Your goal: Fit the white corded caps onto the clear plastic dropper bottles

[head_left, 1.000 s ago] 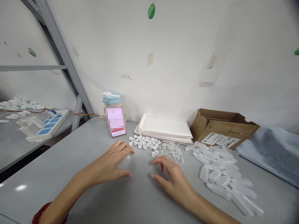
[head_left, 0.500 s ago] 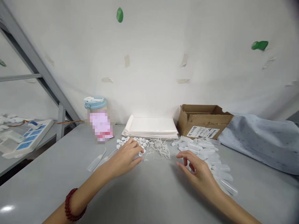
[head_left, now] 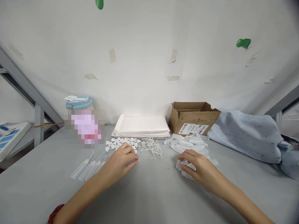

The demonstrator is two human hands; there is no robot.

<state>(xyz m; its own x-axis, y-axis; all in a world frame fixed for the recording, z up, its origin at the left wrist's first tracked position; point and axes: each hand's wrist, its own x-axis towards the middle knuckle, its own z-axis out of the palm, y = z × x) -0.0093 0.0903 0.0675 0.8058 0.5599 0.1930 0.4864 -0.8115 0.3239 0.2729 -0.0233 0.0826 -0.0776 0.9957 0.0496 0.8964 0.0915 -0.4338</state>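
Left hand [head_left: 120, 163], just left of centre in the frame: thumb and forefinger drawn close, tips nearly together at the near edge of the caps [head_left: 116, 143] and tubes [head_left: 150, 147]; cannot tell whether a small white part sits between them

Right hand [head_left: 198, 165], right of centre: fingers curled, little gap left, thumb and forefinger about the end of a loose bottle [head_left: 178, 165] at the near left edge of the bottle pile [head_left: 184, 144]; touching, it appears, but firmness of hold cannot be told

Change against half a second ago: right hand then stood apart from the pile, fingers parted, and is now at a bottle; left fingertips have drawn in. View has also swung, so everything sits further left in the frame. Judgement: both hands are now at the supplies, so this reads as picking up parts, with nothing joined between the hands

Lower left of the frame: bottle row [head_left: 85, 169], thin tubes standing out of the tops, partly behind the left forearm; one tube appears to end at a cap

Mid-frame, against the wall: envelopes [head_left: 143, 126], then box [head_left: 196, 119], cloth [head_left: 245, 137] at right. Table [head_left: 151, 193] grey
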